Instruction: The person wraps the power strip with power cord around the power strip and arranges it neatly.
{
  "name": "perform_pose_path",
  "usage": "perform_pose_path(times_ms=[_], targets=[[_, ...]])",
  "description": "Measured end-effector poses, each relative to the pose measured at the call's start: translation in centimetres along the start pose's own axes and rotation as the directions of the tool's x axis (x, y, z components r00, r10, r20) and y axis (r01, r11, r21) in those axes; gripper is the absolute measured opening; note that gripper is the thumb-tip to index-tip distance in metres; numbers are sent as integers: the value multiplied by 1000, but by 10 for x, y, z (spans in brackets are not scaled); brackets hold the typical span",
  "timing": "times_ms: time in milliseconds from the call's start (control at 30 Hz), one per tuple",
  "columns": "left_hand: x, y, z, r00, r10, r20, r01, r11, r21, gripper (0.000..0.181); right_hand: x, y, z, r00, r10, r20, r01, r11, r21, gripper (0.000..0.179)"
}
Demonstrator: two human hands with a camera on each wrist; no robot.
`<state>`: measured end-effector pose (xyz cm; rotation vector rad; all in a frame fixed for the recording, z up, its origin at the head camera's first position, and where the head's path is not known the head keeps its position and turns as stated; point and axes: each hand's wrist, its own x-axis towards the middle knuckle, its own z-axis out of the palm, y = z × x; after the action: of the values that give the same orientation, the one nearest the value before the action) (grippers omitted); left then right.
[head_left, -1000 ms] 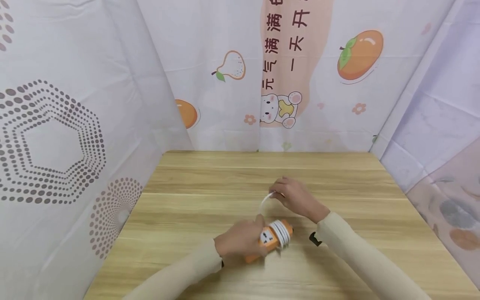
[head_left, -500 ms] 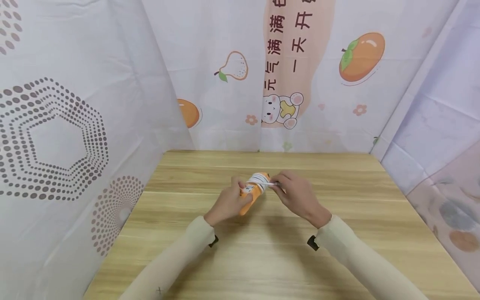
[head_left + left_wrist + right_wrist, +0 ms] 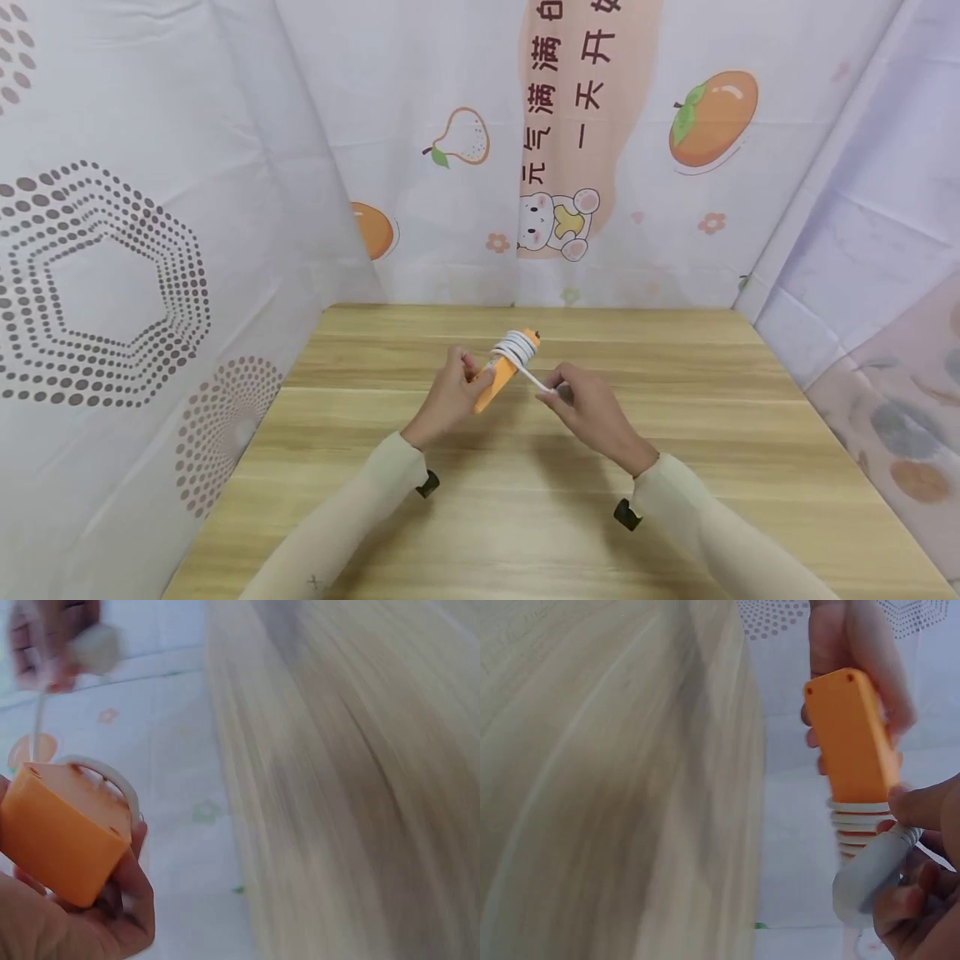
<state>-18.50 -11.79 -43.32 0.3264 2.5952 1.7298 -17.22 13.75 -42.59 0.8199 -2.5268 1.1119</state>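
My left hand (image 3: 446, 393) grips the lower end of an orange power strip (image 3: 497, 385), which is tilted and held above the table. White cord (image 3: 515, 347) is wound in several turns round the strip's far part. One length runs from the turns, taut, to my right hand (image 3: 592, 414). In the right wrist view that hand pinches the cord's white plug (image 3: 866, 876) at its ribbed neck. The strip's plain orange end (image 3: 64, 836) faces the left wrist camera, with fingers wrapped about it. My left fingers hide part of the socket side.
The wooden tabletop (image 3: 517, 517) spreads below both hands. Printed white curtains (image 3: 420, 208) stand at the back and along both sides. A black band (image 3: 627, 514) shows at the right wrist, and another black piece (image 3: 428, 483) at the left.
From near the table's front middle, the power strip has risen and moved farther away. My right hand, holding the plug end, has circled it and now pulls the cord toward the lower right.
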Motion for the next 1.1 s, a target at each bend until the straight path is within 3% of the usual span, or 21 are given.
perform_pose_path(times_ms=[100, 200, 367, 467, 567, 700, 767, 833, 900, 967, 1000, 1100], targets=[[1, 0, -2, 998, -42, 36, 46, 993, -112, 36, 1, 7, 7, 996, 71, 55, -75, 995, 72, 15], [2, -2, -5, 993, -53, 104, 70, 983, -172, 36, 5, 16, 12, 988, 97, 121, -112, 987, 118, 15], [1, -10, -10, 977, -32, 209, 85, 965, -249, 36, 11, 25, 16, 960, 114, 254, -155, 977, 147, 16], [1, -13, -11, 968, -10, 251, 82, 958, -275, 44, 14, 28, 15, 956, 119, 269, -164, 975, 152, 19], [1, -14, -11, 954, 27, 298, 58, 960, -273, 55, 17, 33, 15, 958, 78, 277, -137, 970, 200, 35], [4, -13, -10, 916, 98, 389, -24, 981, -192, 58, 17, 41, 13, 953, -58, 298, -14, 972, 235, 52], [5, -14, -9, 884, 139, 447, -95, 988, -119, 57, 16, 47, 11, 936, -133, 327, 63, 974, 217, 41], [7, -15, -6, 847, 173, 503, -182, 983, -31, 56, 17, 53, 9, 900, -170, 401, 105, 978, 179, 23], [7, -17, -2, 810, 212, 548, -292, 954, 64, 55, 19, 58, 11, 855, -206, 476, 160, 978, 135, 11], [8, -22, 3, 779, 244, 578, -402, 901, 162, 56, 22, 62, 14, 810, -205, 550, 197, 977, 75, 10], [8, -24, 6, 771, 250, 586, -441, 873, 208, 56, 23, 63, 16, 794, -206, 572, 219, 975, 47, 11], [10, -32, 15, 750, 275, 602, -537, 784, 312, 54, 25, 66, 20, 774, -209, 597, 282, 959, -29, 15]])
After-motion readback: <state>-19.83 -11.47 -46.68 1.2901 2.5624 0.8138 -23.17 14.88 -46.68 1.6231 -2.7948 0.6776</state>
